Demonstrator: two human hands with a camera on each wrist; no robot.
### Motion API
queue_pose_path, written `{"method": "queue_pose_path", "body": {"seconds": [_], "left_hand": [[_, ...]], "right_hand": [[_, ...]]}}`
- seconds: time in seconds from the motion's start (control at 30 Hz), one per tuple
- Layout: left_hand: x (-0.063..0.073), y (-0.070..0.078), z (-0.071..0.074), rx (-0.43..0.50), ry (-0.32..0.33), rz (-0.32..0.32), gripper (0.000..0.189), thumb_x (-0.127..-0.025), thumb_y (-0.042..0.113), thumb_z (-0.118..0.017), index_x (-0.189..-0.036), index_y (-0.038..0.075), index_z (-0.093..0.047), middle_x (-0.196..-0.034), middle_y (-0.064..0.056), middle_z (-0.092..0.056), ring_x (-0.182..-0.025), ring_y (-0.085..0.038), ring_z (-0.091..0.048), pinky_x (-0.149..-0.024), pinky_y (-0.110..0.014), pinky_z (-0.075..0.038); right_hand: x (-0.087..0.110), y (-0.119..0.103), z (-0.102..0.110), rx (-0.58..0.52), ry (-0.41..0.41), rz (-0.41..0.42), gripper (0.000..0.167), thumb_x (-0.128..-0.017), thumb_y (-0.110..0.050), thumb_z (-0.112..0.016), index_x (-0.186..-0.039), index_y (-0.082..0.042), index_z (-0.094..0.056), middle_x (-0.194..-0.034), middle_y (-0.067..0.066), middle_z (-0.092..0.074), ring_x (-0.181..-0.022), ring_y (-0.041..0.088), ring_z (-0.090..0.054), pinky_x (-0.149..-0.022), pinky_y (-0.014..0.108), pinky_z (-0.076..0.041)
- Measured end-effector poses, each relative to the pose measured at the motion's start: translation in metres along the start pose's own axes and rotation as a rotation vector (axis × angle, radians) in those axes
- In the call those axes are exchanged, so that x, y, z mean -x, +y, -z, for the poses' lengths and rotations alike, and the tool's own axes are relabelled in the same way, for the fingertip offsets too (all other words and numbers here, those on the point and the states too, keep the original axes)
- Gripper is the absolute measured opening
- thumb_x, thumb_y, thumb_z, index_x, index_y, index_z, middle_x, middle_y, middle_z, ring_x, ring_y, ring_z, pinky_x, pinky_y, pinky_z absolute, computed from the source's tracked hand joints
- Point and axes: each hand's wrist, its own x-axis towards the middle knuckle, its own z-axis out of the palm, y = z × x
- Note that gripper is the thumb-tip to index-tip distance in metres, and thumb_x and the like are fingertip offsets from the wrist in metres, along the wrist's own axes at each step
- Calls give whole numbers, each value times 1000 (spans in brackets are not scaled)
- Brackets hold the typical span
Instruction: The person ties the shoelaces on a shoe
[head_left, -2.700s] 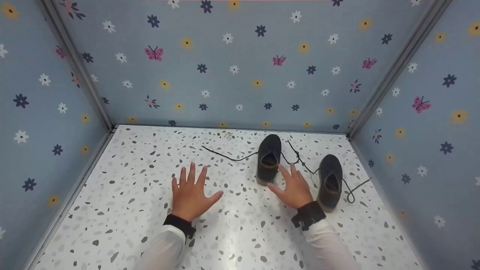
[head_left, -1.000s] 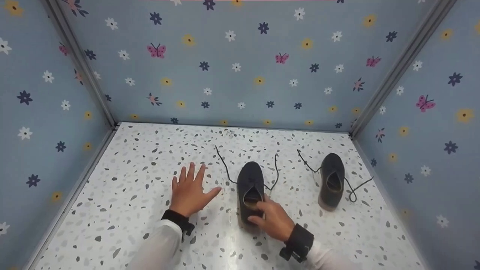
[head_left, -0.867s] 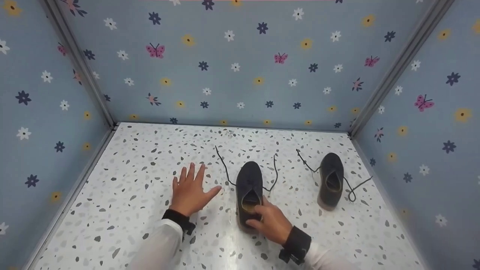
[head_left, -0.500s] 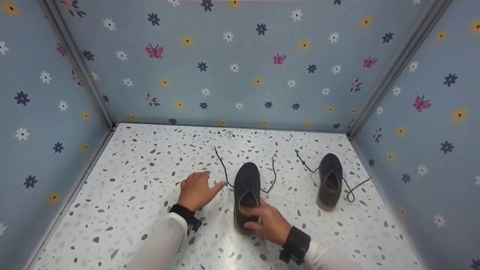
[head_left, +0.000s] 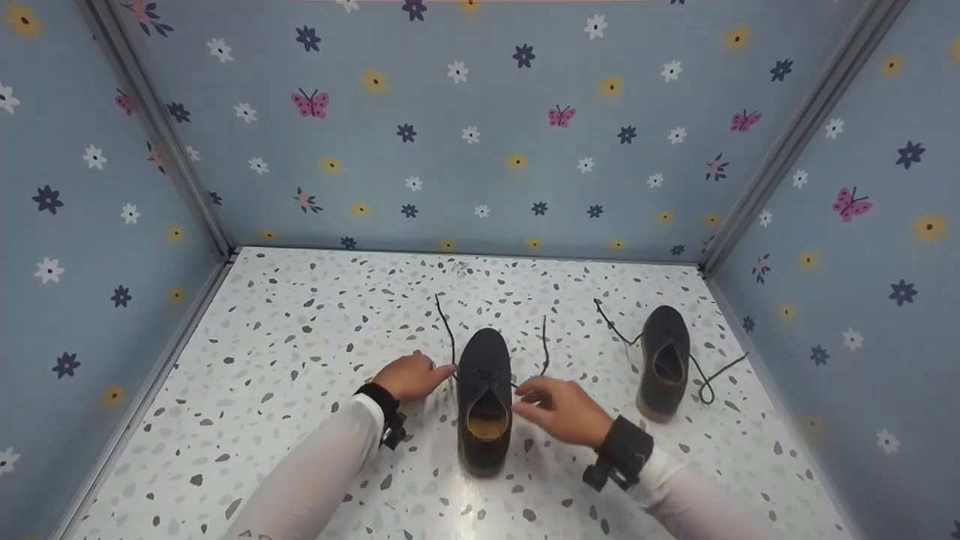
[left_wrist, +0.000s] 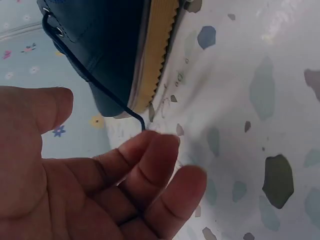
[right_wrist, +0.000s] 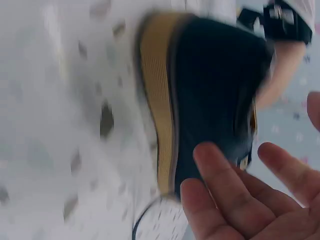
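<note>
A dark lace-up shoe [head_left: 485, 356] with a tan sole stands on the floor between my hands, toe pointing away. My left hand [head_left: 411, 377] is beside its left side, thumb apart from the bent fingers. In the left wrist view, the shoe's dark lace [left_wrist: 100, 86] runs from an eyelet down to the fingertips and passes out of sight behind them. Off the shoe's right side, my right hand [head_left: 570, 409] has loosely bent fingers [right_wrist: 220, 170] near the upper and holds nothing. The right-hand lace [head_left: 545, 345] lies on the floor just beyond it.
The matching shoe [head_left: 665, 330] stands farther right, its laces spread on both sides. Blue flowered panels [head_left: 480, 150] enclose the speckled white floor [head_left: 300, 315] at the back and both sides.
My right hand brought the shoe nearer and leftward to between the hands, then let go of its heel and moved right. My left hand moved from flat on the floor to the left lace, bending its fingers.
</note>
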Motion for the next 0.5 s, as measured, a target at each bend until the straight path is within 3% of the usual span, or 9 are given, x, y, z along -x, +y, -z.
{"method": "queue_pose_path", "body": {"seconds": [0.07,0.2,0.37,0.5], "left_hand": [[-5,0,2,29,-41,10,59,-104,56,-46,-80,7,-70,-76,-6,-66,-66,-20,-58,-71,-36,-50],[-16,2,5,104,-112,31,64,-106,52,-43,-77,3,-73,-66,-5,-66,-59,-20,-63,-61,-28,-46],[-30,6,6,187,-191,34,62,-109,49,-42,-97,-1,-76,-82,-11,-76,-63,-20,-70,-63,-32,-58],[-39,7,4,251,-209,57,54,-107,43,-46,-90,0,-75,-73,-6,-71,-56,-15,-63,-57,-30,-55]], "right_hand": [[-12,11,16,-16,35,-93,29,-100,-41,-68,-107,-13,-73,-101,10,-79,-84,20,-76,-75,33,-61],[-40,36,39,93,51,-240,31,-101,-38,-67,-85,-11,-71,-75,5,-72,-63,14,-67,-61,28,-51],[-68,54,48,262,-63,-401,45,-102,-44,-64,-83,-4,-73,-61,-2,-64,-54,12,-57,-54,26,-43],[-86,58,42,306,-123,-541,47,-100,-50,-63,-80,-8,-70,-60,-1,-60,-54,14,-53,-53,27,-42]]}}
